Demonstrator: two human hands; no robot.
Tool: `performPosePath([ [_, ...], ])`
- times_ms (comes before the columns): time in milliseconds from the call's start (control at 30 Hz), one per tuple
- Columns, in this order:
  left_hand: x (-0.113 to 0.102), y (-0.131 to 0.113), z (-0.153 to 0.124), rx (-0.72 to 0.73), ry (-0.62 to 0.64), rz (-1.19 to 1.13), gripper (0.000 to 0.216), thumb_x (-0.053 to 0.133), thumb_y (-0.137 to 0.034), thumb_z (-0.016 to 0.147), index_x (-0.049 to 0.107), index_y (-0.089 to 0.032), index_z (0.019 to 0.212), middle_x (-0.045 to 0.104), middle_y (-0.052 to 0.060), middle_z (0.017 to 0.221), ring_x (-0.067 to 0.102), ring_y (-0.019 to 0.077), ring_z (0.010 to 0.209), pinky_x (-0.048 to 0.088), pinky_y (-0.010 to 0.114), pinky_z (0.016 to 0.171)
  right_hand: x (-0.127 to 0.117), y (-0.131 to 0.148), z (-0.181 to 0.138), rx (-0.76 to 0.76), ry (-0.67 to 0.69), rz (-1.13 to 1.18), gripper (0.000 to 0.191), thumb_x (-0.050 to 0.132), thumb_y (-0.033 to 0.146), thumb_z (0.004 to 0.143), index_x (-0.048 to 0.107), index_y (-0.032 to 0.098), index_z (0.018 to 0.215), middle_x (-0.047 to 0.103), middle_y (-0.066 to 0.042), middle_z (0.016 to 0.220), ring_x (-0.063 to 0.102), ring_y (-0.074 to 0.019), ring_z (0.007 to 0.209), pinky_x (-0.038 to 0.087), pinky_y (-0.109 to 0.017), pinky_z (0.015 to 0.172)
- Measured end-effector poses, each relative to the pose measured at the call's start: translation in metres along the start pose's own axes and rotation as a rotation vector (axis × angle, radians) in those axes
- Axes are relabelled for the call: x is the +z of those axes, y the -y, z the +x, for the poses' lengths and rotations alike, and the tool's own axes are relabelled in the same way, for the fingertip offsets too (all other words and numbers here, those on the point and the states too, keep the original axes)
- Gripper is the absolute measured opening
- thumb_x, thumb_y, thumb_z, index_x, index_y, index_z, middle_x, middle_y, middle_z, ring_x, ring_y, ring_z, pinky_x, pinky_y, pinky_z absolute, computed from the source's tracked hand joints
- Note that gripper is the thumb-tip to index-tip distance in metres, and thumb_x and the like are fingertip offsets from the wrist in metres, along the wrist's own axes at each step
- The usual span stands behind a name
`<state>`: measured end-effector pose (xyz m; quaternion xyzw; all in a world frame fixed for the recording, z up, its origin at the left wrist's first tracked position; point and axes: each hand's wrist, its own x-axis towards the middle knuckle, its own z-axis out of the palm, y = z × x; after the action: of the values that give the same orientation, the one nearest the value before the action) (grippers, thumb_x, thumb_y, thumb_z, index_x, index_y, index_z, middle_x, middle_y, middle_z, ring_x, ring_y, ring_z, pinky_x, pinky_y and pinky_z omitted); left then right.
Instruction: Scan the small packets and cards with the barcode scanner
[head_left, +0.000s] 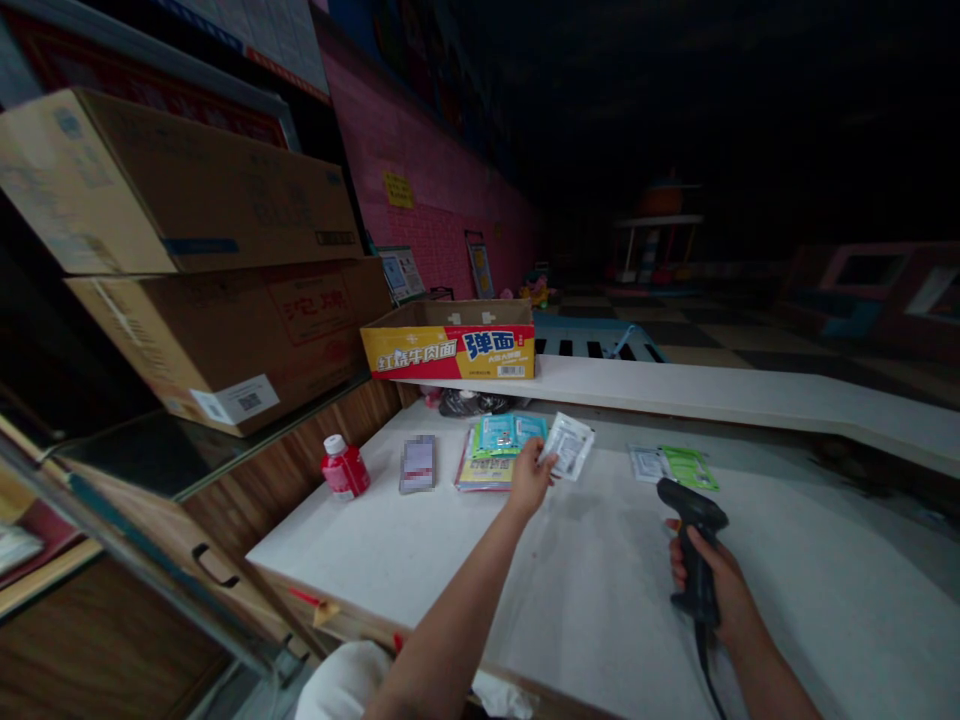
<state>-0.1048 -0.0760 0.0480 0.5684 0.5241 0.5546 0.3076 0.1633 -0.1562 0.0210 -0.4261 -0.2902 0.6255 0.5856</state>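
My left hand (pixel 531 480) is closed on the edge of a silvery-white packet (pixel 571 446), held up above the white counter (pixel 577 580). Just behind and left of that hand lie blue and green packets (pixel 499 434) on top of a stack of flat printed items (pixel 484 474). My right hand (pixel 709 575) wraps round the handle of a black barcode scanner (pixel 697 545), whose cord runs down toward the bottom edge. Beyond the scanner, a green packet (pixel 686 466) and a whitish packet (pixel 646 463) lie side by side on the counter.
On the left are a red bottle (pixel 346 468) with a white cap and a phone-like flat object (pixel 418 464). An open noodle carton (pixel 450 350) stands on the raised ledge (pixel 675 390). Two large cardboard boxes (pixel 240 320) are stacked on the side cabinet at left.
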Motion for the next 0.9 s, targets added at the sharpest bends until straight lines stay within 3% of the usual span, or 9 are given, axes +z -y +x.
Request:
performPosePath([
  [67, 0.017, 0.017, -0.012, -0.023, 0.067, 0.030, 0.016, 0.057, -0.031, 0.081, 0.057, -0.018, 0.090, 0.062, 0.000, 0.077, 0.057, 0.0125, 0.060, 0.047, 0.023, 0.054, -0.001, -0.001, 0.001, -0.004, -0.001, 0.009, 0.048, 0.082, 0.047, 0.062, 0.065, 0.016, 0.095, 0.059, 0.002, 0.058, 0.050, -0.0113, 0.043, 0.040, -0.021, 0.036],
  [200, 0.030, 0.048, -0.021, -0.035, -0.007, 0.101, 0.014, 0.061, -0.028, 0.081, 0.061, -0.016, 0.088, 0.063, 0.001, 0.078, 0.060, 0.0152, 0.073, 0.048, 0.026, 0.066, -0.003, -0.001, 0.001, 0.000, 0.010, 0.010, 0.049, 0.082, 0.047, 0.061, 0.065, 0.016, 0.094, 0.058, 0.002, 0.057, 0.050, -0.0120, 0.042, 0.040, -0.022, 0.035],
  [300, 0.029, 0.061, -0.018, -0.080, -0.051, 0.026, 0.015, 0.062, -0.026, 0.081, 0.061, -0.015, 0.090, 0.064, 0.003, 0.078, 0.060, 0.0156, 0.073, 0.048, 0.026, 0.066, -0.002, 0.000, 0.000, -0.009, -0.001, -0.006, 0.050, 0.083, 0.048, 0.060, 0.065, 0.016, 0.094, 0.058, 0.002, 0.057, 0.050, -0.0121, 0.042, 0.040, -0.022, 0.036],
  [500, 0.028, 0.067, -0.016, -0.095, -0.094, 0.013, 0.014, 0.062, -0.027, 0.080, 0.061, -0.016, 0.088, 0.064, 0.002, 0.076, 0.060, 0.0151, 0.072, 0.047, 0.025, 0.065, 0.014, 0.004, -0.012, 0.040, -0.025, -0.094, 0.053, 0.084, 0.049, 0.059, 0.066, 0.016, 0.096, 0.060, 0.002, 0.057, 0.050, -0.0116, 0.042, 0.040, -0.022, 0.036],
  [633, 0.029, 0.067, -0.017, -0.080, -0.121, -0.008, 0.014, 0.060, -0.028, 0.080, 0.059, -0.016, 0.086, 0.062, 0.002, 0.075, 0.059, 0.0144, 0.071, 0.046, 0.024, 0.065, 0.033, 0.009, -0.033, 0.078, 0.072, -0.183, 0.051, 0.081, 0.049, 0.064, 0.065, 0.019, 0.103, 0.059, 0.003, 0.060, 0.053, -0.0130, 0.044, 0.045, -0.025, 0.039],
  [767, 0.028, 0.067, -0.016, -0.074, -0.129, -0.047, 0.020, 0.061, -0.036, 0.080, 0.059, -0.016, 0.084, 0.061, 0.000, 0.073, 0.057, 0.0134, 0.066, 0.045, 0.024, 0.063, 0.047, 0.010, -0.058, 0.057, 0.128, -0.326, 0.047, 0.076, 0.049, 0.070, 0.063, 0.021, 0.105, 0.055, 0.005, 0.057, 0.044, -0.0090, 0.036, 0.035, -0.018, 0.031],
  [900, 0.029, 0.067, -0.015, -0.073, -0.134, -0.056, 0.020, 0.060, -0.036, 0.079, 0.059, -0.017, 0.086, 0.059, -0.001, 0.070, 0.055, 0.0127, 0.062, 0.043, 0.024, 0.060, 0.052, 0.005, -0.071, 0.027, 0.135, -0.460, 0.042, 0.073, 0.052, 0.070, 0.061, 0.020, 0.094, 0.052, 0.006, 0.053, 0.040, -0.0080, 0.032, 0.030, -0.017, 0.027],
])
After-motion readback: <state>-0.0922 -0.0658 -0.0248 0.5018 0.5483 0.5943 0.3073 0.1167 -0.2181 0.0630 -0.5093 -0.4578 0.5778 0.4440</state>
